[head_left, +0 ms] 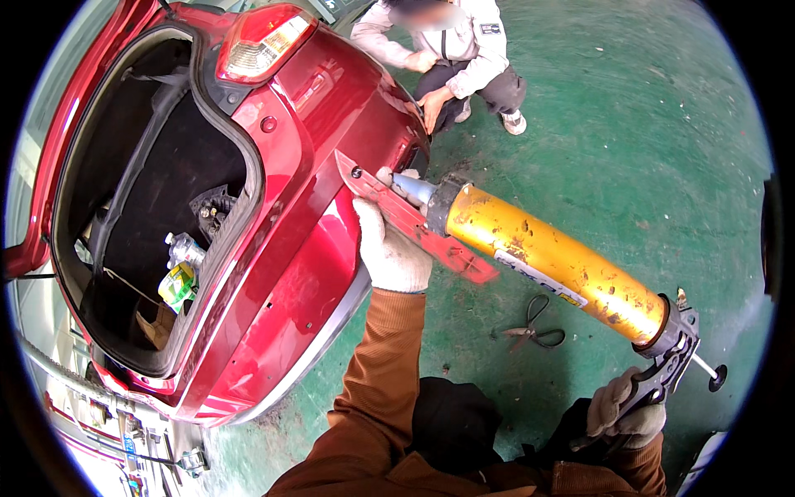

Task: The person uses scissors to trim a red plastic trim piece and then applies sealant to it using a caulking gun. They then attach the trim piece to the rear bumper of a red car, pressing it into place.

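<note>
My left hand (391, 253), in a white knit glove, grips a long, narrow red trim piece (406, 217) with a round hole near its upper end. Gloved fingertips show past its far edge. In my right hand (623, 410), also gloved, is the handle of a caulking gun (563, 261) with a scuffed yellow barrel. Its pale blue nozzle (412, 187) points up and left, close to the trim piece; whether they touch I cannot tell. Just left of the trim piece is the red rear bumper (290, 306) of a car.
The car's open trunk (157, 199) holds a clear plastic bottle (184, 250) and a green-and-yellow package (177, 287). A co-worker (464, 50) in a light jacket crouches at the bumper's far end, one hand near it. Black-handled scissors (537, 325) lie on the green floor (646, 166).
</note>
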Motion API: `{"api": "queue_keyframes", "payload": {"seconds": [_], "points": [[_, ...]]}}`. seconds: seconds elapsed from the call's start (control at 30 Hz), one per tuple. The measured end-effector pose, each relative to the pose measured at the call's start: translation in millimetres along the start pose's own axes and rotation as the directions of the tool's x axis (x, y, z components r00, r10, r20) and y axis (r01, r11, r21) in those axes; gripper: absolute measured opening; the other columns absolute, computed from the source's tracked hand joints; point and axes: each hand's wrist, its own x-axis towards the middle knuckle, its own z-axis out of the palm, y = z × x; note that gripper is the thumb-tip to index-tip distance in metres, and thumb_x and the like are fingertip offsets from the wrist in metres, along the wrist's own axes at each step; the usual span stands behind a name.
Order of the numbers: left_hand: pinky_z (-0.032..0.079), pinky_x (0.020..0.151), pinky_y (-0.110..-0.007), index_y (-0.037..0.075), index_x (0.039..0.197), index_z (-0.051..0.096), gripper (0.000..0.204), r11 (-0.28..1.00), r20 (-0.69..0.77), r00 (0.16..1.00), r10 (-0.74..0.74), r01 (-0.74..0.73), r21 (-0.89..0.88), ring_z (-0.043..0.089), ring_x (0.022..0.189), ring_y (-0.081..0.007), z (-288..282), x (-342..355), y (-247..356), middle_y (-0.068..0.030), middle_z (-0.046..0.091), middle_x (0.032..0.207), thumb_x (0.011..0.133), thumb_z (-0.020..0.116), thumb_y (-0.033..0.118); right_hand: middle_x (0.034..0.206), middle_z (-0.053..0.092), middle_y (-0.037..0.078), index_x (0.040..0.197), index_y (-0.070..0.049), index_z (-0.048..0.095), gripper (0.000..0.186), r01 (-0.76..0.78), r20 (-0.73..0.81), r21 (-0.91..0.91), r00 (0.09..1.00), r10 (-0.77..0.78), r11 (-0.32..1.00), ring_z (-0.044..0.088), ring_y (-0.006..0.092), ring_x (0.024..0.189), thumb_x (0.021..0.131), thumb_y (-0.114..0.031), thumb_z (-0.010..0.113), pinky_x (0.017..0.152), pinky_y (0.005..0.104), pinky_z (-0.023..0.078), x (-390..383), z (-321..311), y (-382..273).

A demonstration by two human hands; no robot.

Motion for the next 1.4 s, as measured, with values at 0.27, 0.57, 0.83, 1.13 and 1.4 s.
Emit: {"api": "queue_keyframes", "payload": {"seconds": [0.27, 0.57, 0.83, 1.13, 1.4], "points": [[0.054, 0.103, -0.049, 0.01, 0.15, 0.052, 0.059, 0.997, 0.009, 0.999, 0.036, -0.037, 0.064, 0.065, 0.118, -0.032, 2.5, -0.9, 3.5, -0.016, 0.065, 0.136, 0.11, 0.052, 0.053, 0.076, 0.067, 0.024, 0.106, 0.008, 0.063, 0.045, -0.013, 0.004, -0.021, 1.0, 0.013, 1.0, 0.066, 0.0416, 0.065, 0.061, 0.007, 0.07, 0.059, 0.0508, 0.063, 1.2, -1.2, 3.3], [0.054, 0.1, -0.047, 0.01, 0.147, 0.055, 0.055, 0.994, 0.048, 0.998, 0.042, -0.047, 0.103, 0.065, 0.115, -0.0293, 5.0, 1.3, 1.1, -0.0148, 0.068, 0.132, 0.11, 0.053, 0.051, 0.076, 0.067, 0.023, 0.105, 0.008, 0.063, 0.044, 0.007, -0.012, 0.006, 1.0, -0.006, 1.0, 0.067, 0.0411, 0.064, 0.062, 0.006, 0.071, 0.058, 0.0501, 0.063, 1.7, 0.9, 1.7], [0.055, 0.099, -0.046, 0.008, 0.147, 0.055, 0.056, 0.98, 0.014, 0.997, 0.07, -0.071, 0.187, 0.066, 0.111, -0.0276, 4.6, -0.8, 7.5, -0.0168, 0.068, 0.128, 0.11, 0.054, 0.05, 0.075, 0.068, 0.022, 0.103, 0.007, 0.063, 0.04, 0.016, -0.002, -0.013, 1.0, -0.016, 1.0, 0.067, 0.041, 0.064, 0.064, 0.006, 0.074, 0.056, 0.0484, 0.063, 4.9, 9.0, 1.3], [0.055, 0.098, -0.046, 0.007, 0.147, 0.055, 0.058, 0.977, 0.011, 0.998, 0.065, -0.065, 0.204, 0.066, 0.11, -0.0278, 3.3, -0.2, 5.3, -0.0177, 0.067, 0.129, 0.11, 0.053, 0.051, 0.072, 0.066, 0.021, 0.098, 0.007, 0.063, 0.036, 0.055, -0.017, -0.023, 0.998, -0.055, 0.998, 0.066, 0.041, 0.061, 0.064, 0.005, 0.076, 0.052, 0.0475, 0.061, 0.9, -0.1, 2.6], [0.054, 0.099, -0.046, 0.007, 0.148, 0.054, 0.061, 0.987, 0.001, 0.999, 0.044, -0.044, 0.156, 0.066, 0.111, -0.0278, 5.6, -1.2, 6.6, -0.0182, 0.067, 0.128, 0.11, 0.051, 0.054, 0.072, 0.067, 0.022, 0.097, 0.008, 0.063, 0.035, 0.05, 0.002, -0.002, 0.999, -0.05, 0.999, 0.066, 0.0415, 0.062, 0.065, 0.005, 0.076, 0.053, 0.0473, 0.061, 1.3, -0.6, 3.7]]}}
